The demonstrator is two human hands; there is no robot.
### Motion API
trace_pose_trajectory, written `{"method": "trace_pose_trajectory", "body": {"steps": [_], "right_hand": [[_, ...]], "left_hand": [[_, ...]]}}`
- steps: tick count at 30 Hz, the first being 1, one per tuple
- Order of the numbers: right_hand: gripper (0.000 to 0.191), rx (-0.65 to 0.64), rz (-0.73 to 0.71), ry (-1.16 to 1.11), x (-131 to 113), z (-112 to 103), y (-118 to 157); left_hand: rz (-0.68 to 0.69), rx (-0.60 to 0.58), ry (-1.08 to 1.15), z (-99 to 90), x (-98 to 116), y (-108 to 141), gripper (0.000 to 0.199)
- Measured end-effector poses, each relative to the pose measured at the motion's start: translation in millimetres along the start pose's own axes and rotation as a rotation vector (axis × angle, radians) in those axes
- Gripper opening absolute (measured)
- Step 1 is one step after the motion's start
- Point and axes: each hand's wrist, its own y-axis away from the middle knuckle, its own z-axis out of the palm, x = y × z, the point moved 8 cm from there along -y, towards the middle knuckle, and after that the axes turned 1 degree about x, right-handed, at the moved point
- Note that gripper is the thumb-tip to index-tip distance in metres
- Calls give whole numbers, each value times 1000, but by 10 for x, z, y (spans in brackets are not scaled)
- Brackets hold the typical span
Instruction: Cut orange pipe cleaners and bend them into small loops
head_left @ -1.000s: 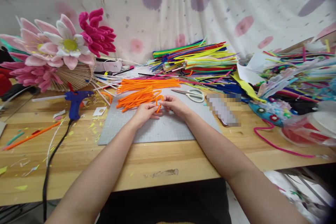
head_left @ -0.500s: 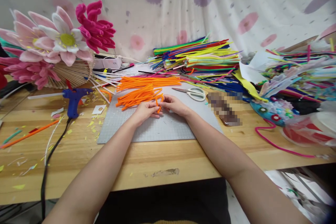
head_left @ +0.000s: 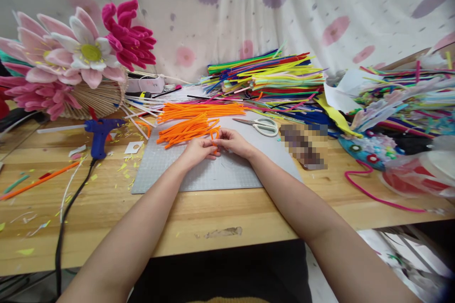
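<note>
Between my hands is a bent orange pipe cleaner [head_left: 214, 132], its loop standing up above the fingertips. My left hand [head_left: 199, 150] pinches it from the left, and my right hand [head_left: 232, 143] pinches it from the right; the part inside the fingers is mostly hidden. Both hands are over the grey cutting mat [head_left: 220, 177]. Just behind them lie a pile of short orange pipe cleaners [head_left: 186, 131] and a longer orange bundle [head_left: 201, 111]. Scissors with pale handles [head_left: 265, 127] rest on the mat to the right, blades pointing left.
At left a blue glue gun [head_left: 99, 138] trails a black cord, with plush flowers [head_left: 90, 52] behind it. Multicoloured pipe cleaners [head_left: 270, 73] are heaped at the back. A pink pipe cleaner [head_left: 377, 199] and a plastic-wrapped item [head_left: 419, 173] lie at right.
The orange loop has become smaller and rounder, as the fingers of both hands have come closer together at its base. Other things stay where they were.
</note>
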Motion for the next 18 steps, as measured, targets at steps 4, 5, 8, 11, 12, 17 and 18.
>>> {"method": "trace_pose_trajectory", "body": {"steps": [4,5,8,11,12,17,18], "right_hand": [[36,12,-2,-13,7,-6,-8],[36,11,-1,-16,10,-9,-10],[35,-8,2,-16,15,-19,-12],[33,-25,6,-30,12,-47,-15],[32,-9,10,-48,11,-75,-16],[31,112,72,-186,38,-240,-9],[31,111,86,-205,43,-244,-9]], "left_hand": [[17,-12,-17,7,-5,-15,24],[19,-12,-16,7,-6,-16,24],[24,-3,-6,4,-4,-15,22],[36,11,-4,2,11,-12,21],[40,14,-8,1,17,-12,21],[38,7,-35,7,16,-18,21],[39,1,-33,8,14,-20,21]]}}
